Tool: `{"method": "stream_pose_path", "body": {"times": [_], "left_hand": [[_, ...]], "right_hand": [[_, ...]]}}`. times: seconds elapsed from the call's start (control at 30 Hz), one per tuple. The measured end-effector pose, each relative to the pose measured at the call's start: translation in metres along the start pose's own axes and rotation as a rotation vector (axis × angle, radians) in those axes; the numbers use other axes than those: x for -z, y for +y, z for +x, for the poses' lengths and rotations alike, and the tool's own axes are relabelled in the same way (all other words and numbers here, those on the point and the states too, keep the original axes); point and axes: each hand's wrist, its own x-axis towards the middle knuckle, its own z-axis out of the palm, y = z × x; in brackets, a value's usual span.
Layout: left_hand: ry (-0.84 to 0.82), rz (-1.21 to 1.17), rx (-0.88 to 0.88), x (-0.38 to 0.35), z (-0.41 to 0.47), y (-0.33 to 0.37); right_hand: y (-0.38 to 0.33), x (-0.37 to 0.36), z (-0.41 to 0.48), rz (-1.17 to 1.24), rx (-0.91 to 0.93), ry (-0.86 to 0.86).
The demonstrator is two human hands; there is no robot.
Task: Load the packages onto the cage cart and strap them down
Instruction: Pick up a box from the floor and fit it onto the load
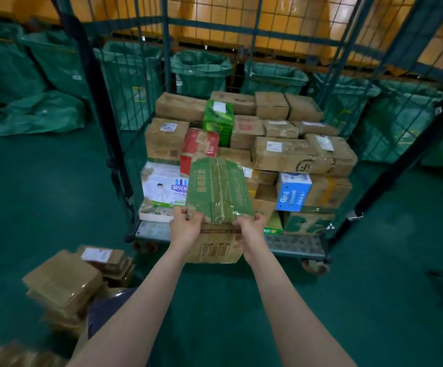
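Step in hand: loading; by my judgement a package is on its way to the cart, and strapping is not yet begun.
Left hand (186, 227): grips the near left corner of the green package (218, 190), thumb on top.
Right hand (250, 229): holds the near right corner of the same package, fingers curled round its edge.
Green package: flat, taped lengthwise, held out in front of the cart's open side, its long axis pointing away from the person and into the cart.
Brown carton (215, 249): directly under the green package, between the two wrists; whether it is carried along with it I cannot tell.
Cage cart (295, 245): straight ahead, mesh walls on three sides, open toward the person.
Stack (281, 152): mixed cartons fill the deck several layers deep; its top sits beyond the far end of the green package.
Key relation: the package points at the stack and both hands are on its near end, about equally close, so the move is a forward push and lift onto the front boxes.
Loose boxes (64, 283): piled on the floor (373, 260) at the person's left, not yet loaded.
Strap (121, 178): a dark band seems to hang along the left post, unused.
Sacks (202, 72): green, standing behind the cart.
Risk: the top of the stack looks uneven, so a flat package may slide.
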Motion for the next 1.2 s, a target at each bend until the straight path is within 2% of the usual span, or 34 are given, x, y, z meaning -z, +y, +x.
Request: {"method": "stream_pose_path", "body": {"times": [0.2,0.4,0.5,0.67,0.9,0.97,1.07,1.2], "left_hand": [[-0.044,0.161,-0.102,-0.053,0.05,0.023],[-0.078,0.275,-0.131,-0.097,0.126,0.061],[-0.105,0.35,-0.211,-0.123,0.169,0.084],[-0.117,0.507,-0.204,-0.167,0.225,0.106],[-0.107,0.772,-0.258,-0.237,0.265,0.13],[-0.136,0.847,-0.27,-0.255,0.275,0.143],[-0.085,1.005,-0.308,-0.281,0.29,0.167],[-0.117,1.011,-0.292,-0.299,0.323,0.183]], "right_hand": [[-0.012,0.02,0.064,0.088,-0.045,0.034],[-0.057,0.008,0.142,0.119,-0.072,0.053],[-0.078,0.003,0.188,0.142,-0.067,0.087],[-0.101,0.006,0.25,0.119,-0.123,0.11],[-0.113,0.015,0.339,0.031,-0.269,0.03],[-0.118,0.013,0.362,0.066,-0.275,-0.034],[-0.133,0.01,0.385,0.084,-0.338,-0.129],[-0.14,0.0,0.412,0.178,-0.381,-0.205]]}}
